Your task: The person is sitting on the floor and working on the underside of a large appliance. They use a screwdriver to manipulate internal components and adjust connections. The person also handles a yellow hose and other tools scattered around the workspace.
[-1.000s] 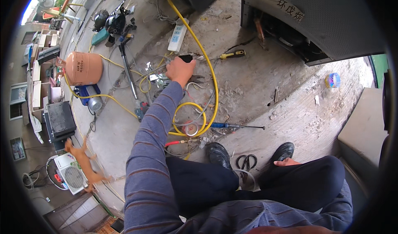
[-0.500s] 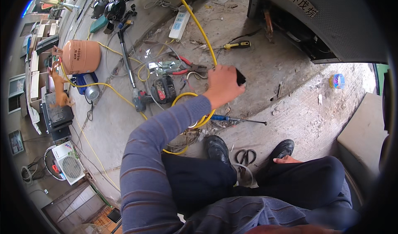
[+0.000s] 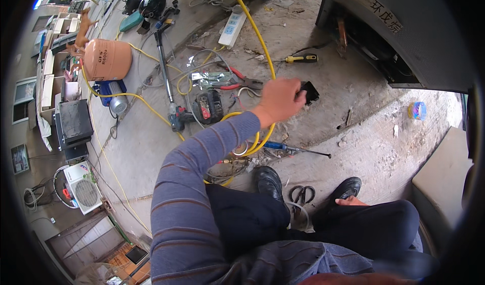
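My left hand (image 3: 281, 97) is stretched out over the concrete floor, its fingers closed on a small black box-shaped piece (image 3: 311, 92) whose kind I cannot make out. Beneath that wrist lies a coiled yellow hose (image 3: 263, 40), running up toward the far edge. Pliers with red handles (image 3: 246, 83) rest just left of the hand. Nearer my feet is a blue-handled screwdriver (image 3: 275, 145). My right hand (image 3: 350, 200) shows only in part past my right knee, beside the shoe, and its fingers are mostly hidden. Black-handled scissors (image 3: 302, 194) lie between my shoes.
A grey appliance (image 3: 409, 47) with an open lower compartment stands at far right. Around the floor are a yellow-black screwdriver (image 3: 303, 58), a white power strip (image 3: 233, 28), a black-and-red power tool (image 3: 208, 106), an orange gas cylinder (image 3: 107, 60), a tape roll (image 3: 417, 111) and cardboard (image 3: 444, 159).
The whole view has shifted, so floor items appear farther right and slightly lower. My left hand has turned a little, and more of the black piece shows. It stays held.
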